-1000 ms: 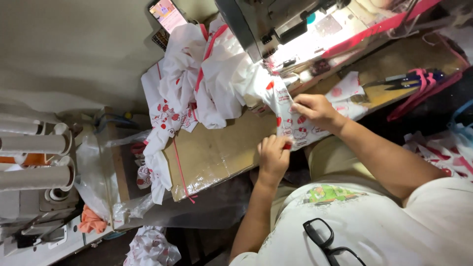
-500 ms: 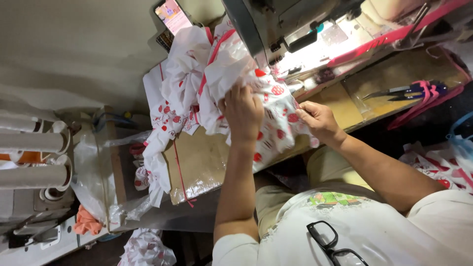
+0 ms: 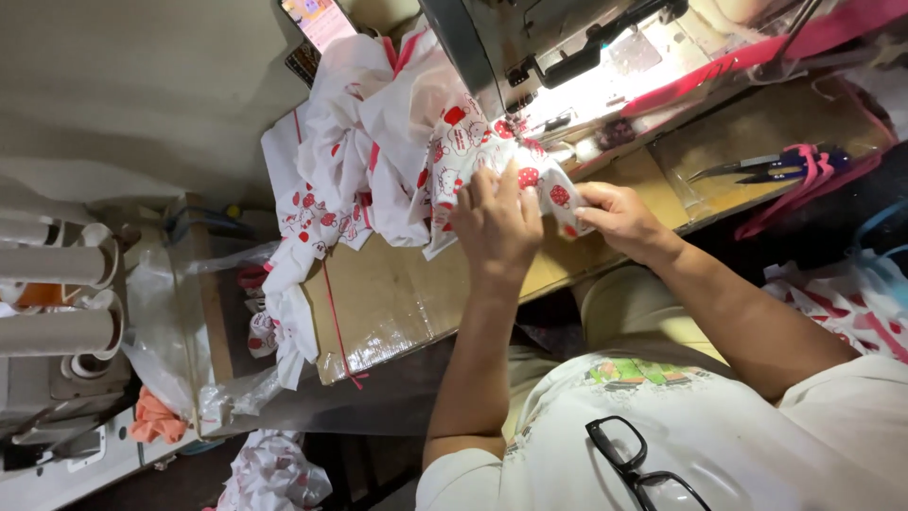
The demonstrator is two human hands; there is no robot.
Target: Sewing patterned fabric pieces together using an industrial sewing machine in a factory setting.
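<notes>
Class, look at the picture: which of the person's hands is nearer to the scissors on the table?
Right. The right hand grips the printed cloth on the side toward the scissors; the left hand presses the cloth farther away.

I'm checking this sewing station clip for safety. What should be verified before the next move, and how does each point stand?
1. Left hand flat on the printed fabric: ok.
2. Right hand gripping the fabric edge: ok.
3. Fingers clear of the needle: cannot tell, needle hidden.
4. Work area lit by the sewing machine lamp: ok.
5. Scissors apart from both hands: ok.
6. Loose fabric bunched behind the hands, not flat: not ok.
</notes>
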